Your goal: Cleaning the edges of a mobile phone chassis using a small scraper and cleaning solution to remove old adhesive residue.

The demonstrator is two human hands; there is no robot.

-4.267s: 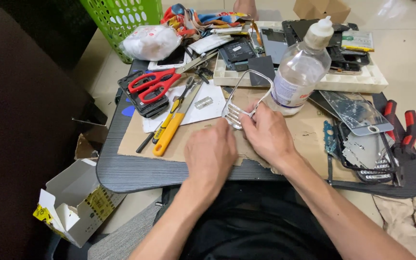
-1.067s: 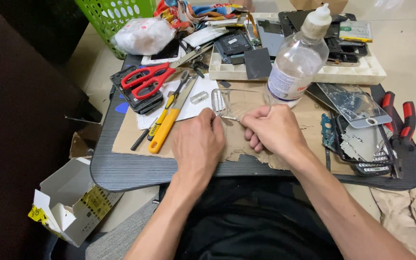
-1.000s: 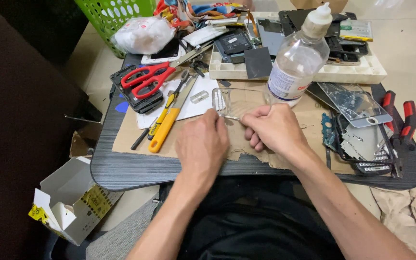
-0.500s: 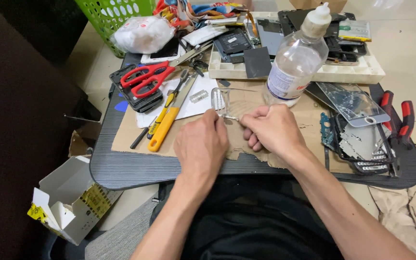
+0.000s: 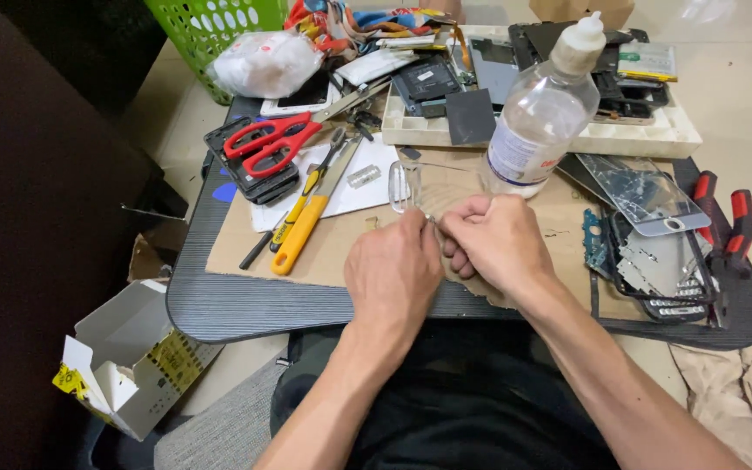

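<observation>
two hands (image 5: 446,252) pinched together | clear plastic piece (image 5: 411,187) just beyond fingertips, apparently gripped

Bare forearms without sleeves, left hand (image 5: 393,271) and right hand (image 5: 496,244) ungloved, dark clothing

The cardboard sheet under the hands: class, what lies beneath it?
The cardboard sheet rests on a dark grey striped tabletop, visible around its edges. Whatever lies between them is covered.
</observation>
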